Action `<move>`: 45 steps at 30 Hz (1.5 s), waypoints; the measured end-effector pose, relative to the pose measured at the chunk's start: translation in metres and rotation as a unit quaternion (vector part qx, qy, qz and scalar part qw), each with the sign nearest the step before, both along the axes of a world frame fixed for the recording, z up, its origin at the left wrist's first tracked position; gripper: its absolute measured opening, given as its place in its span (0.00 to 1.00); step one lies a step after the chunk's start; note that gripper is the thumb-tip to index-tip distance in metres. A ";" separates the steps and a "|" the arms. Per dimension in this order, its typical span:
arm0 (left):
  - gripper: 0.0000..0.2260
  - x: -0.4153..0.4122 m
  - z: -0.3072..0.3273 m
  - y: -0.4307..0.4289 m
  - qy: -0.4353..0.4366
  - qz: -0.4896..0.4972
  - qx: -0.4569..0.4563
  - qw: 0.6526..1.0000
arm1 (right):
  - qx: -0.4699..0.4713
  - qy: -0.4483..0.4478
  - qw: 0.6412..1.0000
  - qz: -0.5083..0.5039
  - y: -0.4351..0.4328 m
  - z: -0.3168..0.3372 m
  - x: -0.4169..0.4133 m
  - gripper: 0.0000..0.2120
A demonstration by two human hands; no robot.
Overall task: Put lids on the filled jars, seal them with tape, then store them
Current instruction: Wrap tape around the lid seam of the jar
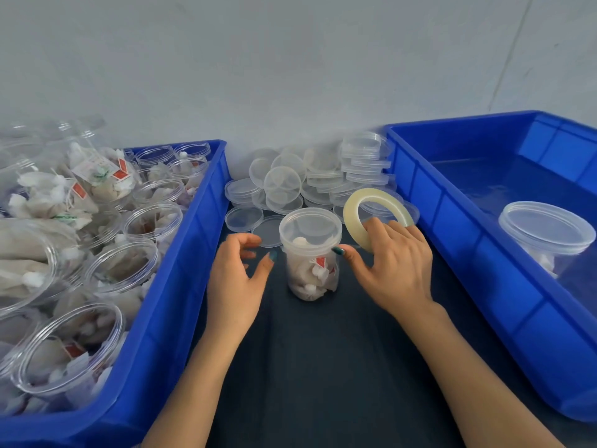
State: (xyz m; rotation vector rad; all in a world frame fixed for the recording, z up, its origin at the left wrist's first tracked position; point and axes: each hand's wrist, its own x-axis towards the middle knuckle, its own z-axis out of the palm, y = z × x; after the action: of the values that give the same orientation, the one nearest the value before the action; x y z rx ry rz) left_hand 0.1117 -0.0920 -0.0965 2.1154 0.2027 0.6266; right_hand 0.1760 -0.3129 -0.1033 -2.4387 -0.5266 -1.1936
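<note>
The lidded jar [311, 257] stands upright between my hands, my right thumb nearly touching it. My right hand [392, 263] grips the tape [376, 218], fingers hooked through the roll. My left hand [237, 276] waits open and empty just beside the jar.

No text, brand or number can be read. A pale paper label [93, 168] on a sachet in the blue bin [168, 318] at the table's left edge carries print too blurred to make out. The red tags [122, 171] on sachets there, and 1 single red tag [320, 262] inside the lidded jar [311, 279] at the table's middle, show only illegible pale marks.
</note>
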 end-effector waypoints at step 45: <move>0.37 0.043 0.052 -0.032 0.087 -0.249 0.126 0.956 | -0.075 0.135 0.979 0.130 -0.029 0.011 0.006 0.24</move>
State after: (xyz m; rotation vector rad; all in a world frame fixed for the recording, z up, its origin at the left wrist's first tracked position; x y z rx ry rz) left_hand 0.1550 -0.1245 -0.0448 2.3437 -0.3257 0.1707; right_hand 0.1816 -0.3419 -0.0922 -2.5037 -0.8459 -0.7274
